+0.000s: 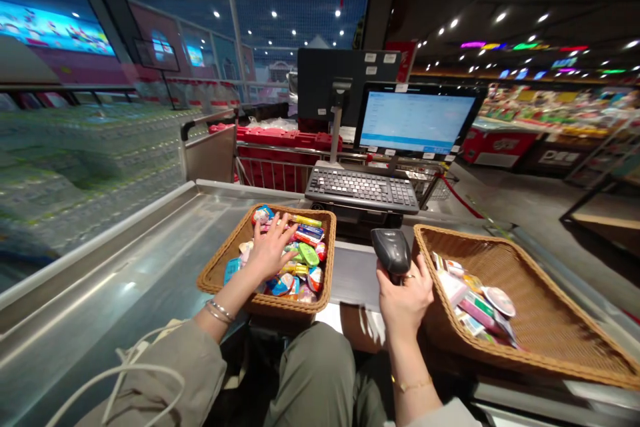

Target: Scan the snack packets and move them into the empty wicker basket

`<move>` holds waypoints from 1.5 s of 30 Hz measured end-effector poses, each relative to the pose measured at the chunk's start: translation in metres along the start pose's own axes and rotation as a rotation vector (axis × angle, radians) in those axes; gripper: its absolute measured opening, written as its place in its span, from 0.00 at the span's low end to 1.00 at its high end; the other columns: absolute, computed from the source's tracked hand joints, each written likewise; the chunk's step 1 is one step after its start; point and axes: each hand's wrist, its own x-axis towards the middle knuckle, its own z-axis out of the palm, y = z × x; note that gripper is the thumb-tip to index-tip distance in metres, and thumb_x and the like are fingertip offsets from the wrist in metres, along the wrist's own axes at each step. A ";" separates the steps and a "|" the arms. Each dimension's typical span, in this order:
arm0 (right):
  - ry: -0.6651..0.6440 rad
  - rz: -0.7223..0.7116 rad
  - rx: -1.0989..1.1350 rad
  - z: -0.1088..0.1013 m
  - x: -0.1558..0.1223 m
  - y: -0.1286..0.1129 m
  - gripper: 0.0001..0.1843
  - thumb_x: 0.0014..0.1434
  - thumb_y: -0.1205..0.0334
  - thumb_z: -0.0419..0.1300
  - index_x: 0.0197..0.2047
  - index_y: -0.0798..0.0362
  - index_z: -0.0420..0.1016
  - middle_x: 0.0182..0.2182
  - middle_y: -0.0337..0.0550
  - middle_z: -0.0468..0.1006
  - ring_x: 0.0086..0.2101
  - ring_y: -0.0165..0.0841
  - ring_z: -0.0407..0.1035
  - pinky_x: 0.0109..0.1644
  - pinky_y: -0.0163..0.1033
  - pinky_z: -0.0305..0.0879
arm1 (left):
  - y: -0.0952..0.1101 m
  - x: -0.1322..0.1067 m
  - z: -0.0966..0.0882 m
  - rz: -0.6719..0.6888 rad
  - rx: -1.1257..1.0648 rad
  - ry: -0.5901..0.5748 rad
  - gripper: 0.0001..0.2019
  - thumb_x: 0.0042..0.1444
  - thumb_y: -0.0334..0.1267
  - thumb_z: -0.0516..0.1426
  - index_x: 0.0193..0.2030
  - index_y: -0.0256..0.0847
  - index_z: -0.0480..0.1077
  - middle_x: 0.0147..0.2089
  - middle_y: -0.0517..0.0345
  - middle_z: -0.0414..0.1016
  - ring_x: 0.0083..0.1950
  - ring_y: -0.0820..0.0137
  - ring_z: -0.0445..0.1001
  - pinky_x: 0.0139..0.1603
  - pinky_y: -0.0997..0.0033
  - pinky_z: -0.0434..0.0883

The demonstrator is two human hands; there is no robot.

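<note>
My left hand (271, 245) reaches into the left wicker basket (220, 265), fingers spread over a pile of small colourful candy packs. A green pack (309, 254) and a yellow tube-like pack (306, 221) lie by its fingers; what is under the palm is hidden. My right hand (406, 297) is wrapped round the handle of a black barcode scanner (391, 250), held upright with its head above the fist. Just right of that hand stands a larger wicker basket (555, 310), with several small packages and a round-lidded tub (499, 301) at its left end.
Beyond the baskets are a black keyboard (363, 188) and a lit monitor (417, 119). A metal counter (125, 280) with a raised edge stretches left. A white cable (145, 367) loops over my left sleeve. Behind the counter is a cart (270, 163) with red crates.
</note>
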 end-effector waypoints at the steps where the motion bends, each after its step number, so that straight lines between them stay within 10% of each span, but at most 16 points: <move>1: -0.001 -0.002 0.000 0.001 -0.001 -0.001 0.17 0.53 0.49 0.62 0.36 0.56 0.77 0.45 0.57 0.80 0.60 0.51 0.62 0.62 0.59 0.53 | -0.006 -0.001 0.000 -0.005 0.009 -0.017 0.30 0.60 0.46 0.58 0.69 0.50 0.59 0.75 0.46 0.49 0.75 0.48 0.47 0.69 0.28 0.39; 15: 0.001 -0.043 -0.008 0.012 -0.005 -0.002 0.15 0.53 0.51 0.63 0.35 0.55 0.78 0.42 0.54 0.81 0.60 0.50 0.63 0.62 0.58 0.54 | -0.076 -0.016 -0.003 0.006 0.116 -0.246 0.32 0.56 0.41 0.62 0.68 0.50 0.60 0.75 0.44 0.49 0.76 0.48 0.45 0.67 0.25 0.36; 24: 0.015 -0.076 -0.016 0.017 -0.005 0.000 0.16 0.53 0.50 0.63 0.35 0.55 0.78 0.41 0.54 0.81 0.59 0.50 0.63 0.61 0.57 0.54 | -0.078 -0.006 -0.004 0.068 0.086 -0.425 0.41 0.48 0.38 0.66 0.69 0.54 0.58 0.77 0.48 0.43 0.76 0.46 0.40 0.67 0.25 0.32; 45: 0.013 -0.091 -0.022 0.017 -0.003 0.003 0.15 0.53 0.53 0.63 0.36 0.56 0.78 0.42 0.56 0.80 0.59 0.52 0.64 0.62 0.59 0.55 | -0.108 0.022 0.003 0.237 0.128 -0.340 0.24 0.58 0.29 0.56 0.58 0.59 0.72 0.74 0.53 0.53 0.76 0.51 0.45 0.68 0.27 0.36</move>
